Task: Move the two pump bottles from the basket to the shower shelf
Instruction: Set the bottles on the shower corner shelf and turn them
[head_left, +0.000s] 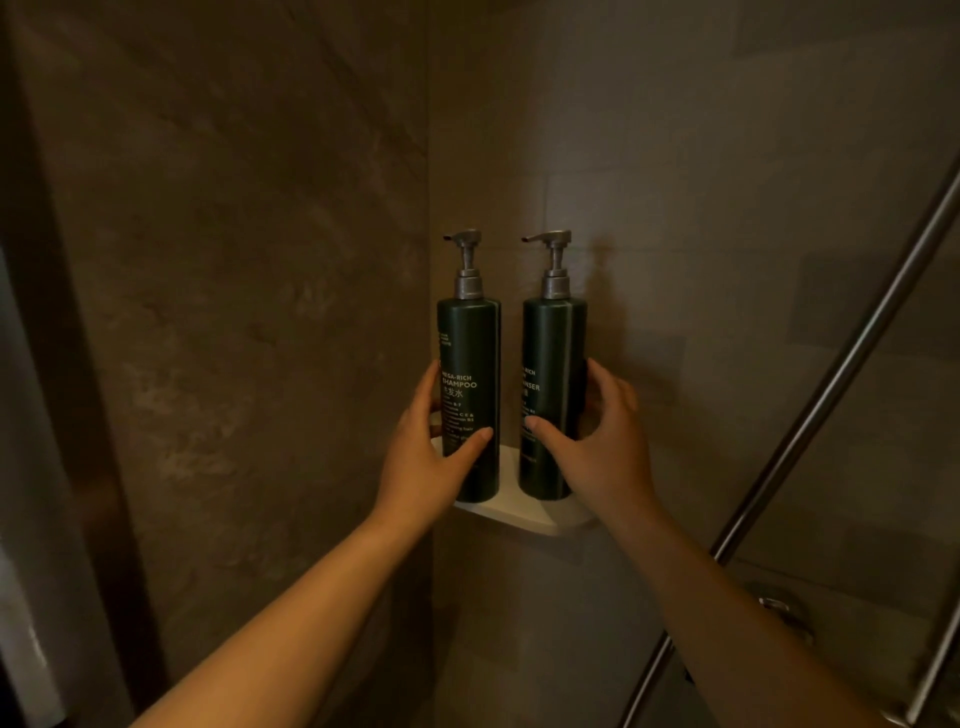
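Note:
Two tall dark green pump bottles with grey pumps stand upright side by side on a small white corner shelf (511, 512) in the shower. The left one, the shampoo bottle (470, 353), has my left hand (431, 457) wrapped around its lower half, thumb across the front. My right hand (597, 447) grips the lower half of the right bottle, the cleanser bottle (553, 348), thumb in front and fingers behind. Both bottle bases rest on the shelf. The basket is out of view.
Brown stone-look tiled walls meet in the corner behind the shelf. A metal shower hose or rail (831, 395) runs diagonally on the right, with a chrome fitting (779, 608) below it. A dark door frame (62, 364) stands at the left.

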